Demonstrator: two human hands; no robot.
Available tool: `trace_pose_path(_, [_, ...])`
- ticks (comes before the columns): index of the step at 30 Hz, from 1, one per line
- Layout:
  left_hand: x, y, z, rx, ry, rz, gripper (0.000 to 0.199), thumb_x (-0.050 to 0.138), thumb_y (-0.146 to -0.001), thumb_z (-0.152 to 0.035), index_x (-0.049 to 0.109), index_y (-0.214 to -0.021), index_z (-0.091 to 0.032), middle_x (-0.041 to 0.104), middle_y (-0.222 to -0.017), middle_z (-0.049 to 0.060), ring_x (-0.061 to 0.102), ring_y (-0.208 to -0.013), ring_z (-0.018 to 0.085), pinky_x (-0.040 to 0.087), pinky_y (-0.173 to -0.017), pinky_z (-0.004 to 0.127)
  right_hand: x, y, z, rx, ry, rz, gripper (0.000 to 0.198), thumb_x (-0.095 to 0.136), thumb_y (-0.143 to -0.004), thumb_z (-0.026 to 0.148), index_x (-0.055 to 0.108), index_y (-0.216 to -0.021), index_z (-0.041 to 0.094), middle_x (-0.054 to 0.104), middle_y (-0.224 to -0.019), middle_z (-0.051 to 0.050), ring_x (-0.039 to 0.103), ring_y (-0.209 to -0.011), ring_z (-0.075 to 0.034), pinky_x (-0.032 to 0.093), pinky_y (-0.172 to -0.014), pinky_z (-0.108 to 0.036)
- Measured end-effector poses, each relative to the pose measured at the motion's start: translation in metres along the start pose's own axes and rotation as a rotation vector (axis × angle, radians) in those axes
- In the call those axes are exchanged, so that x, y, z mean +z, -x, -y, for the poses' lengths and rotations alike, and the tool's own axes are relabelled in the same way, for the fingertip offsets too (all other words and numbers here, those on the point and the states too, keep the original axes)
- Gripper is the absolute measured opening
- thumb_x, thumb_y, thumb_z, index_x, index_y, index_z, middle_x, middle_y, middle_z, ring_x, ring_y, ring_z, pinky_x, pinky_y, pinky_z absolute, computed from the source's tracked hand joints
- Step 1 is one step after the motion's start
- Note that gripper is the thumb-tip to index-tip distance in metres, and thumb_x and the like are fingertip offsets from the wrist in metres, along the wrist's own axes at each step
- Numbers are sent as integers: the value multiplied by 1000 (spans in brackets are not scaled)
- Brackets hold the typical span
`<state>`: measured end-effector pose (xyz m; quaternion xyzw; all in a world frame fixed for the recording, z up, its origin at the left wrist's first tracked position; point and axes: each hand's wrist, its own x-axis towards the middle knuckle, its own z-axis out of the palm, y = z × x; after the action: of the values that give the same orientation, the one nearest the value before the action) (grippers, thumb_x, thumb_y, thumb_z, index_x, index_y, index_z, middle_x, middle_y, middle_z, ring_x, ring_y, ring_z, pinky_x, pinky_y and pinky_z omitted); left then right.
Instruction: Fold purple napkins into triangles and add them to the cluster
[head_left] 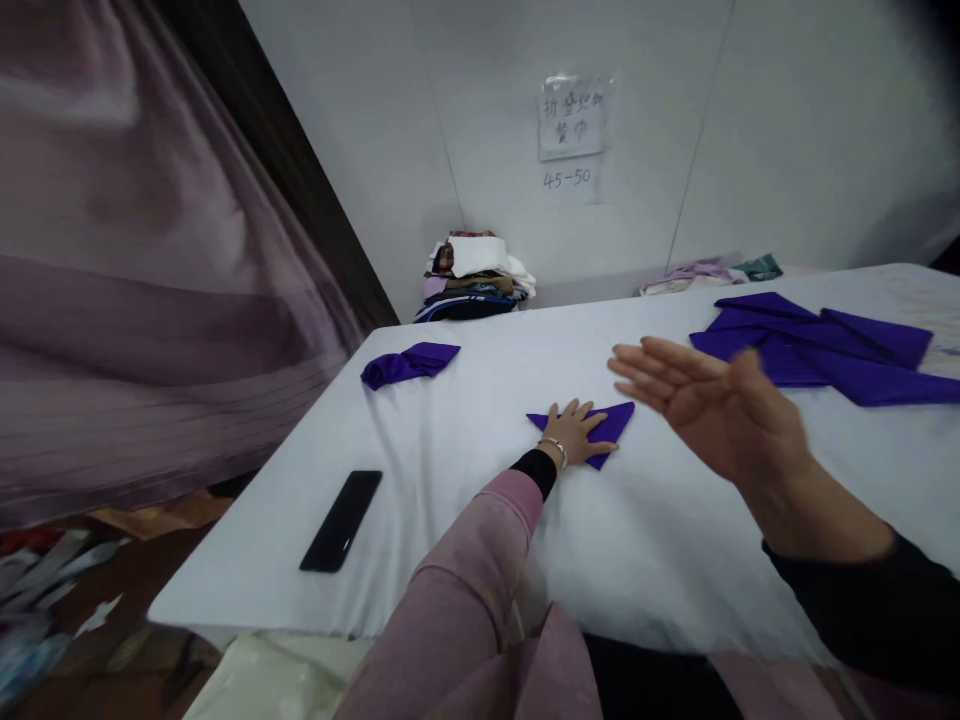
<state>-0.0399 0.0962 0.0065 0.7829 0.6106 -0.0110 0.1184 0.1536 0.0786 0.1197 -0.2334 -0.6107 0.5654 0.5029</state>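
Observation:
My left hand (576,433) lies flat with fingers spread on a purple napkin (616,425) folded into a triangle, pressing it against the white-covered table (480,400). A bracelet circles that wrist. Off to the right, my right hand (712,415) is raised above the table, palm turned inward and fingers stretched out, holding nothing. Part of the folded napkin is hidden beneath my left hand. A rolled or bunched purple napkin (411,364) rests farther left. Several purple napkins (817,345) lie spread in an overlapping pile at the back right.
A black phone (342,522) lies on the table's left part. Behind the far edge are a stack of folded clothes (474,280) and some pink cloth (694,275). A paper sign (571,125) hangs on the wall. A mauve curtain (135,270) hangs at left.

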Motion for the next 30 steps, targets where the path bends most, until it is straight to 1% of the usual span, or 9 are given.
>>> trace_pose_path(2, [3, -2, 2, 62, -3, -45, 72, 25, -79, -75, 29, -139, -35, 23, -151, 0, 13, -138, 30, 11, -109, 58, -6, -17, -14, 3, 91, -130, 52, 36, -88, 60, 56, -120, 24, 57, -126, -8, 50, -118, -25, 39, -99, -49])
trace_pose_path(4, [6, -5, 4, 81, -6, -89, 75, 25, -77, -77, 31, -138, -34, 27, -150, 2, 16, -137, 31, 14, -107, 60, -11, -29, -41, 64, 339, -256, 53, 42, -85, 60, 58, -118, 22, 57, -128, -9, 47, -122, -25, 34, -104, -47])
trace_pose_path(5, [7, -6, 5, 80, -9, -104, 75, 26, -76, -78, 32, -137, -35, 28, -150, 2, 17, -137, 31, 15, -107, 60, -11, -34, -56, 108, 484, -259, 55, 41, -85, 60, 59, -119, 21, 55, -129, -9, 44, -124, -24, 29, -107, -46])
trace_pose_path(8, [10, -8, 7, 88, -10, -114, 73, 27, -77, -76, 33, -137, -34, 29, -149, 2, 18, -137, 31, 14, -107, 61, 1, -43, -102, 172, 825, -159, 61, 33, -88, 59, 53, -127, 17, 47, -137, -11, 33, -132, -25, 21, -111, -44])
trace_pose_path(12, [10, -9, 9, 85, -34, -73, 72, 30, -81, -68, 23, -143, -31, 26, -150, 1, 12, -139, 29, 8, -109, 59, 30, -51, -138, 191, 1037, 153, 65, 29, -91, 53, 40, -137, 9, 32, -146, -15, 18, -138, -26, 12, -111, -44])
trace_pose_path(15, [10, -9, 10, 66, -55, -54, 78, 37, -79, -67, 16, -144, -32, 19, -153, 1, 9, -139, 29, 5, -110, 57, 35, -53, -149, 231, 1075, 223, 66, 26, -91, 53, 35, -139, 8, 26, -148, -16, 13, -139, -27, 10, -111, -44])
trace_pose_path(18, [10, -8, 10, 58, -41, -51, 82, 40, -77, -68, 14, -145, -32, 17, -153, 1, 8, -139, 30, 4, -111, 55, 26, -50, -156, 247, 1088, 265, 67, 21, -92, 55, 31, -142, 10, 23, -150, -14, 12, -139, -26, 11, -110, -43])
trace_pose_path(25, [10, -7, 11, 81, -29, -53, 73, 26, -81, -71, 24, -142, -32, 22, -152, 1, 10, -139, 28, 7, -110, 59, -2, -43, -163, 232, 1339, 281, 67, 16, -92, 53, 29, -142, 11, 23, -150, -14, 13, -139, -26, 12, -110, -43])
trace_pose_path(30, [11, -7, 8, 86, -36, -65, 73, 21, -81, -73, 27, -141, -32, 24, -151, 1, 11, -140, 27, 7, -110, 58, -11, -42, -166, 271, 1431, 290, 66, 18, -92, 54, 34, -140, 13, 24, -150, -13, 16, -138, -28, 15, -109, -46])
